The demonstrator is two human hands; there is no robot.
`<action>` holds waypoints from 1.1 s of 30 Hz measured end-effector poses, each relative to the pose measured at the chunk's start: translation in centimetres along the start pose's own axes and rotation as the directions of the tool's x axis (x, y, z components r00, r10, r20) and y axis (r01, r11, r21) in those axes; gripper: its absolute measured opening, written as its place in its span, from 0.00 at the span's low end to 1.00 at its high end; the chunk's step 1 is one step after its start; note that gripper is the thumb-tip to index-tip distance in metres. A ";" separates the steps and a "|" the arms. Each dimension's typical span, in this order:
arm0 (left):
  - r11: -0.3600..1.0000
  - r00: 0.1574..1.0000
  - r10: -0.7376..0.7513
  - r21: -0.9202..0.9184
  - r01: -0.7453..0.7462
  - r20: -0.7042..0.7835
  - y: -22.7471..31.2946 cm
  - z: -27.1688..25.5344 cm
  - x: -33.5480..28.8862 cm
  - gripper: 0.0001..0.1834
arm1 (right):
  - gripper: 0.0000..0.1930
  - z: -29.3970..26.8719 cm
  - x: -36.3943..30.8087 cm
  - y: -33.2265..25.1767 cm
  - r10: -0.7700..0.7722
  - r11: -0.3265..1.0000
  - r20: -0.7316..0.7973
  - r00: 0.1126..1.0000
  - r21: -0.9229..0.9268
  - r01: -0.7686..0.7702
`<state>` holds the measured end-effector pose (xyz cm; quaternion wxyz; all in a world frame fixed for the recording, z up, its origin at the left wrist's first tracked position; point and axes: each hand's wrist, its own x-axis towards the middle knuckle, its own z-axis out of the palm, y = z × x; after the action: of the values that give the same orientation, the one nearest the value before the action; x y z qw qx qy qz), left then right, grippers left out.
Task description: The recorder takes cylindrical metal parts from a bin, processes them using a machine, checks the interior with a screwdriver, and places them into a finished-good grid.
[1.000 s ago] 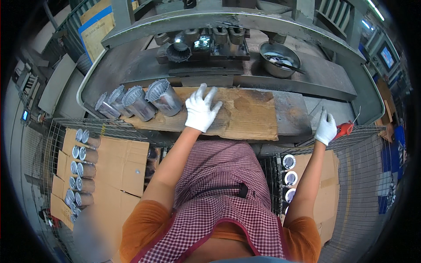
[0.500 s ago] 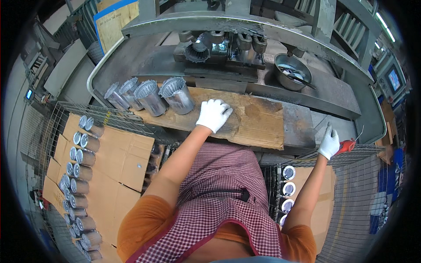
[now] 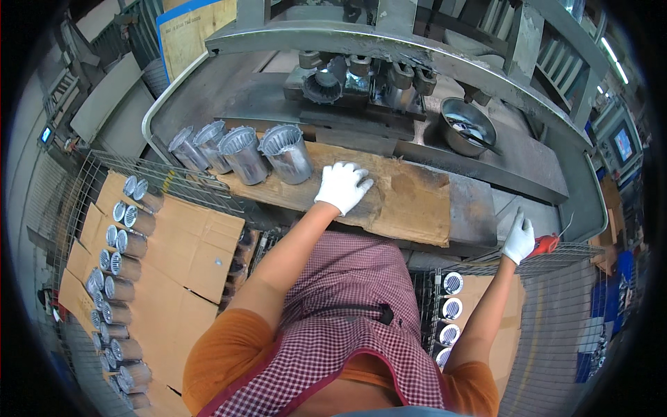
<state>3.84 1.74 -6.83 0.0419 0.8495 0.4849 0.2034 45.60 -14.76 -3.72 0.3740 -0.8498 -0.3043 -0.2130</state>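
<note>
My left hand (image 3: 343,187), in a white glove, rests palm down on a board covered with worn brown cardboard (image 3: 410,198). Its thumb is apart and it holds nothing visible. Just left of it stand several ribbed metal cylinders (image 3: 286,154) in a row, their toothed rims up. At the right, my gloved right hand (image 3: 519,240) points a finger upward by the bench's edge. A red object with a thin curved wire (image 3: 545,244) touches or lies close beside that hand; whether the palm bears on it is hidden.
A machine fixture (image 3: 354,87) with another ribbed cylinder stands ahead under a metal frame. A metal bowl (image 3: 467,126) with a dark-handled tool sits right of it. Wire baskets flank me: cardboard (image 3: 180,243) and many cylinders (image 3: 125,264) left, round-ended parts (image 3: 451,309) right.
The view has tilted slightly, shifting the bench and machine in the picture. Both hands keep nearly the same places and poses; nothing has been picked up or put down.
</note>
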 end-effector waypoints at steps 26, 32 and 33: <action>0.998 1.000 -0.002 -0.067 0.001 -0.008 -0.2 -0.4 0.0 0.21 | 0.19 8.7 4.3 -35.8 -0.714 0.701 0.441 0.544 0.440 0.562; 0.869 0.940 -0.200 -0.494 0.040 -0.276 0.4 -2.6 1.9 0.21 | 0.15 6.9 1.9 -33.0 -0.823 0.539 0.128 0.554 0.488 0.687; 0.772 0.875 -0.304 -0.636 -0.007 -0.378 0.6 -3.1 2.9 0.22 | 0.13 6.3 1.0 -32.2 -0.828 0.494 0.039 0.559 0.521 0.696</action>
<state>4.39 3.48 -2.97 0.2186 0.6724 0.4542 0.5420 25.37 7.67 9.22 0.3754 -0.5327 -0.7422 -0.1563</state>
